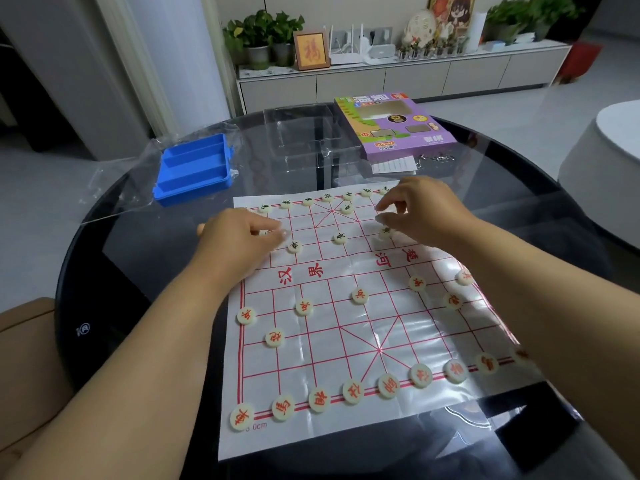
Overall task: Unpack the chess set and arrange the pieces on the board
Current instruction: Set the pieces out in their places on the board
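A white plastic chess board [346, 341] with red lines lies on the round glass table [145, 258]. Red-lettered round pieces [352, 392] line its near edge and near half. Black-lettered pieces [307, 201] line the far edge. My left hand [239, 240] rests on the far-left part of the board, fingers curled over a partly hidden piece [266, 233]. My right hand [422, 213] hovers at the far right, fingertips bent above a black piece [385, 232]. Whether it touches the piece is unclear.
A blue plastic tray [194, 168] sits far left on a clear plastic wrap. A clear plastic insert [304, 133], a purple game box [394, 123] and a paper slip [393, 165] lie beyond the board. A white cabinet with plants stands behind.
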